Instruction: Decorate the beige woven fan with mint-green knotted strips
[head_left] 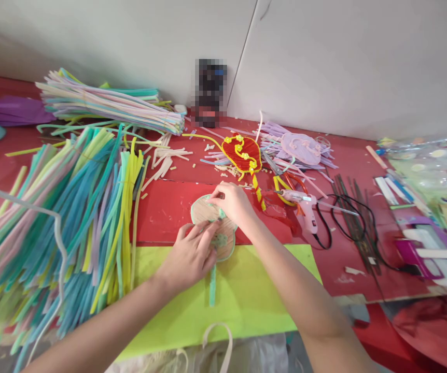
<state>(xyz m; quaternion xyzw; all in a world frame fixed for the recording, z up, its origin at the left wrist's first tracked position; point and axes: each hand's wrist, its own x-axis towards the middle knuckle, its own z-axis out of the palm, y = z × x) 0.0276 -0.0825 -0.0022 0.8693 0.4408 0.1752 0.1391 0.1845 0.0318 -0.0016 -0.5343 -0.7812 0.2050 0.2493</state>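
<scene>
A flat, fan-shaped craft piece [202, 213] with a beige face and mint-green fuzzy edging lies in front of me, its green stem handle [212, 287] pointing toward me. Small green decorations [220, 240] sit on its face. My left hand [193, 253] presses on the fan from the left, with curled fingers holding it down near the middle. Over its upper right part is my right hand [234, 205], thumb and forefinger pinched together at the top. Whatever lies in that pinch is too small or hidden to make out.
Bundles of coloured pipe cleaners [79, 223] fill the left side. Behind the fan lie a red-and-yellow fan [242, 154] and a lilac one [300, 148]. A glue gun [305, 207] with a black cord rests at right. Beneath is a yellow-green sheet [262, 290].
</scene>
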